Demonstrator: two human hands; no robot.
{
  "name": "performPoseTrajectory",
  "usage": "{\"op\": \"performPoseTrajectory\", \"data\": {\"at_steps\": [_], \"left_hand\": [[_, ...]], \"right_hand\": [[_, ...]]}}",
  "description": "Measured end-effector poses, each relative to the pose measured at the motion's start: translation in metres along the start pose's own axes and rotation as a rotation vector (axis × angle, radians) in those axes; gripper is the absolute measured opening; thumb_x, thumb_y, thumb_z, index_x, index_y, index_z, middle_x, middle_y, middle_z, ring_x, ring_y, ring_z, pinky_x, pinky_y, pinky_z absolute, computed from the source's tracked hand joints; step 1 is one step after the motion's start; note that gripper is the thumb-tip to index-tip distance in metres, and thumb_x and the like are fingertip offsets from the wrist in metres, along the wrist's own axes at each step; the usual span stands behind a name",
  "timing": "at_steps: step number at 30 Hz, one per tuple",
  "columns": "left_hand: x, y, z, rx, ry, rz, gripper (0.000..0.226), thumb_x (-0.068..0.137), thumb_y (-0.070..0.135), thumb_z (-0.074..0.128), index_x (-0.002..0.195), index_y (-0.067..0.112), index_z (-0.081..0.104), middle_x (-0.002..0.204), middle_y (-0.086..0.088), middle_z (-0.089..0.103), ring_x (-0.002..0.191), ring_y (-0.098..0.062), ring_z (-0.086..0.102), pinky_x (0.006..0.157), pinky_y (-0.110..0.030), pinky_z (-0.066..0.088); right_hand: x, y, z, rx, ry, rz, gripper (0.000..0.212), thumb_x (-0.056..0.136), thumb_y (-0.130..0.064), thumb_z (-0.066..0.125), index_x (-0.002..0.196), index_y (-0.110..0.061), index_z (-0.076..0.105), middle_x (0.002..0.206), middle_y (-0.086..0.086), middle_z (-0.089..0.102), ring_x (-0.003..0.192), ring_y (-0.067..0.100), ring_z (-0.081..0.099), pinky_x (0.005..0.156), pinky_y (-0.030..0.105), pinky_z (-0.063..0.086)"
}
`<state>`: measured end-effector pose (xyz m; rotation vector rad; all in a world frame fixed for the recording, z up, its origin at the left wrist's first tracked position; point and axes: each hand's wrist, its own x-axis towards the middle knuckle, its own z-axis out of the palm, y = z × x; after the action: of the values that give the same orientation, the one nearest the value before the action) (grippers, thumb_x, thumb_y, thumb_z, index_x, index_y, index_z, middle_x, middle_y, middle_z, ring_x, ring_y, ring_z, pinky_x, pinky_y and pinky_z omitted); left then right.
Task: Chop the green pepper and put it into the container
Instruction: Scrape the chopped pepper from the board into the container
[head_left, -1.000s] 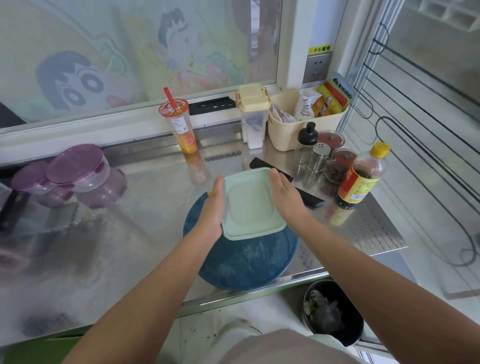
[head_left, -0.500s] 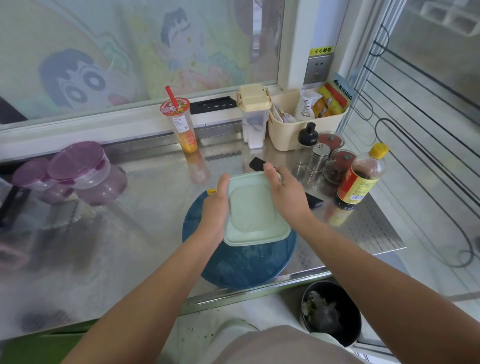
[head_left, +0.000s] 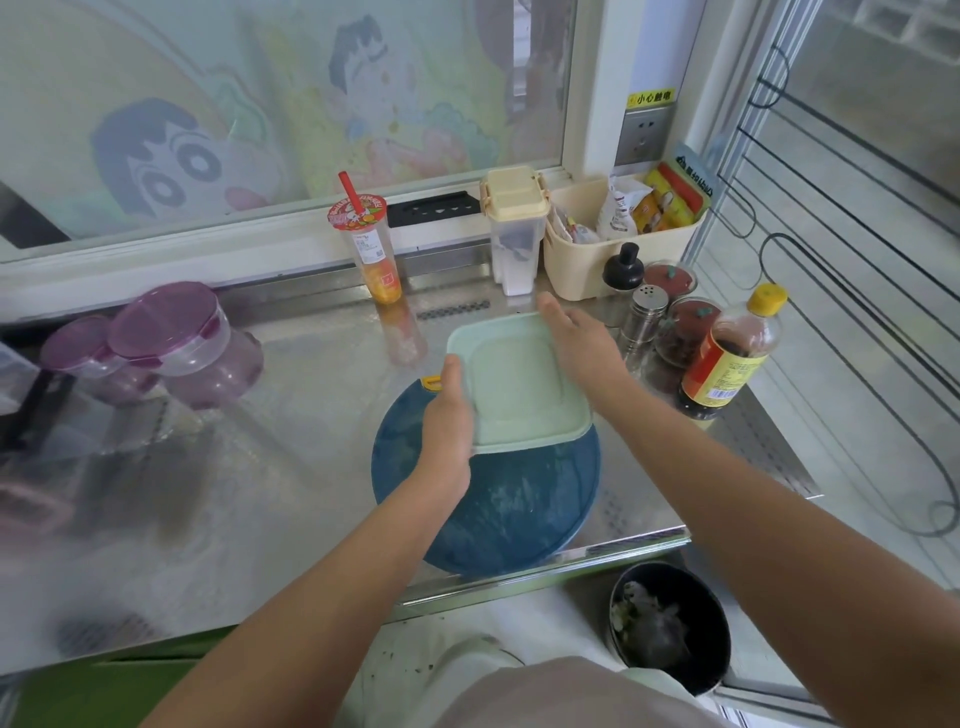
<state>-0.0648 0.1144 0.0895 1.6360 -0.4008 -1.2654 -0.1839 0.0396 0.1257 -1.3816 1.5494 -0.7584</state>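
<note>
A: How are the hands posed?

B: Both forearms reach forward over the round blue cutting board (head_left: 498, 499). The left hand (head_left: 448, 415) cups the left edge of the pale green container (head_left: 514, 379), fingers curled round its rim. The right hand (head_left: 582, 338) lies flat and open along the container's right side, fingers straight, touching the edge without gripping.

A: And the container?

B: It is a square, smooth plastic box with rounded corners and its lid on, sitting on the board's far half. The board's surface looks scuffed and pale with knife marks, and it rests on a shiny steel counter (head_left: 260, 467). A glossy soy sauce bottle (head_left: 727, 358) stands right of the board.
</note>
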Motion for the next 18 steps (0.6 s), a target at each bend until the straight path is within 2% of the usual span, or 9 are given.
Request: {"op": "performPoseTrajectory", "data": {"at_steps": [2, 5, 6, 7, 8, 9, 11, 13, 18], "left_hand": [[0.000, -0.002, 0.001, -0.003, 0.058, 0.031, 0.057, 0.084, 0.069, 0.034, 0.105, 0.025, 0.062, 0.104, 0.003, 0.067, 0.101, -0.018, 0.060, 0.100, -0.041, 0.045], [0.000, -0.002, 0.002, -0.047, 0.116, 0.096, 0.064, 0.083, 0.069, 0.030, 0.120, 0.024, 0.058, 0.110, 0.004, 0.066, 0.105, -0.018, 0.059, 0.101, -0.042, 0.043], [0.001, -0.002, 0.002, -0.053, 0.124, 0.120, 0.064, 0.082, 0.069, 0.030, 0.117, 0.025, 0.059, 0.109, 0.004, 0.066, 0.104, -0.018, 0.059, 0.100, -0.042, 0.044], [0.000, 0.000, 0.002, -0.053, 0.132, 0.133, 0.062, 0.082, 0.069, 0.029, 0.114, 0.024, 0.060, 0.107, 0.003, 0.067, 0.103, -0.018, 0.060, 0.099, -0.042, 0.045], [0.000, 0.001, 0.002, -0.057, 0.137, 0.137, 0.060, 0.084, 0.067, 0.030, 0.111, 0.024, 0.061, 0.105, 0.003, 0.067, 0.101, -0.018, 0.060, 0.098, -0.041, 0.046], [0.000, 0.001, 0.003, -0.058, 0.138, 0.133, 0.056, 0.086, 0.065, 0.030, 0.106, 0.024, 0.061, 0.102, 0.004, 0.067, 0.099, -0.017, 0.060, 0.097, -0.039, 0.046], [0.000, 0.000, 0.004, -0.060, 0.126, 0.132, 0.046, 0.091, 0.061, 0.030, 0.090, 0.025, 0.059, 0.090, 0.006, 0.063, 0.088, -0.012, 0.058, 0.086, -0.030, 0.047], [0.000, 0.000, 0.007, -0.073, 0.117, 0.128, 0.045, 0.093, 0.060, 0.030, 0.074, 0.025, 0.053, 0.077, 0.007, 0.055, 0.072, -0.009, 0.051, 0.071, -0.025, 0.042], [0.003, -0.007, 0.010, -0.050, 0.153, 0.036, 0.053, 0.088, 0.068, 0.030, 0.063, 0.022, 0.039, 0.069, 0.003, 0.043, 0.060, -0.012, 0.039, 0.056, -0.023, 0.034]], "right_hand": [[-0.006, -0.003, 0.000, 0.012, -0.025, 0.021, 0.072, 0.096, -0.058, 0.031, 0.125, 0.005, 0.053, 0.126, 0.021, 0.057, 0.112, 0.032, 0.054, 0.089, 0.036, 0.040], [-0.018, 0.006, 0.007, 0.035, -0.046, 0.047, 0.079, 0.094, -0.063, 0.024, 0.123, 0.005, 0.053, 0.123, 0.020, 0.057, 0.109, 0.030, 0.055, 0.082, 0.033, 0.038], [-0.023, 0.013, 0.011, 0.059, -0.037, 0.040, 0.078, 0.093, -0.065, 0.024, 0.115, 0.001, 0.059, 0.113, 0.018, 0.061, 0.097, 0.027, 0.057, 0.076, 0.033, 0.038], [-0.028, 0.018, 0.015, 0.079, -0.018, 0.032, 0.076, 0.092, -0.067, 0.023, 0.097, -0.002, 0.061, 0.093, 0.017, 0.061, 0.080, 0.022, 0.053, 0.068, 0.033, 0.037], [-0.032, 0.024, 0.018, 0.088, 0.020, 0.018, 0.069, 0.090, -0.070, 0.022, 0.078, -0.008, 0.051, 0.074, 0.010, 0.051, 0.066, 0.018, 0.043, 0.060, 0.032, 0.032], [-0.034, 0.028, 0.020, 0.091, 0.062, -0.005, 0.063, 0.090, -0.070, 0.022, 0.070, -0.013, 0.037, 0.066, 0.004, 0.038, 0.061, 0.015, 0.034, 0.056, 0.031, 0.027], [-0.037, 0.030, 0.022, 0.067, 0.119, -0.055, 0.056, 0.094, -0.065, 0.021, 0.065, -0.017, 0.026, 0.060, -0.003, 0.029, 0.057, 0.014, 0.028, 0.055, 0.029, 0.024], [-0.038, 0.029, 0.020, 0.030, 0.165, -0.098, 0.055, 0.098, -0.058, 0.019, 0.062, -0.017, 0.026, 0.058, -0.003, 0.030, 0.055, 0.015, 0.031, 0.055, 0.029, 0.025], [-0.038, 0.036, 0.021, -0.040, 0.207, -0.130, 0.057, 0.098, -0.055, 0.023, 0.057, -0.015, 0.023, 0.054, -0.001, 0.028, 0.052, 0.015, 0.028, 0.051, 0.029, 0.021]]}}
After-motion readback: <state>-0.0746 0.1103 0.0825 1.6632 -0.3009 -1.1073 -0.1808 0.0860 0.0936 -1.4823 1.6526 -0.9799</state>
